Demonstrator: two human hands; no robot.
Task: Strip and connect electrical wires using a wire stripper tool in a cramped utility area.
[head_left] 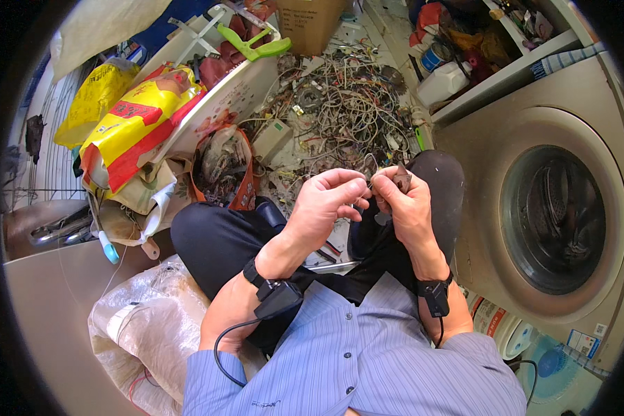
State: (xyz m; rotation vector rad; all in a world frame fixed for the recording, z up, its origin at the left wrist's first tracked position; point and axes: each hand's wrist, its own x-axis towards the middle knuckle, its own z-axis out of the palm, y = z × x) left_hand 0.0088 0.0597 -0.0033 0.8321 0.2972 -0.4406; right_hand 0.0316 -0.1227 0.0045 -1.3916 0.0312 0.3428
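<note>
My left hand [319, 211] is raised over my lap, its fingers curled and thumb and forefinger brought together near a thin pale wire [369, 161]. Close beside it, my right hand [412, 211] is closed, thumb pressed against the fingers. From its top sticks out a small flat brown piece [401, 179], whose kind I cannot make out. The wire loops up between the two hands, and its ends are hidden by the fingers. Beyond them a large tangled heap of wires and cables [357, 104] covers the floor.
A washing machine [489, 208] stands at the right, below a shelf with a white jug [445, 84]. At the left are an orange bag [248, 187], a pale box [272, 141] and a yellow and red bag [145, 114]. A cardboard box [308, 28] sits at the far end.
</note>
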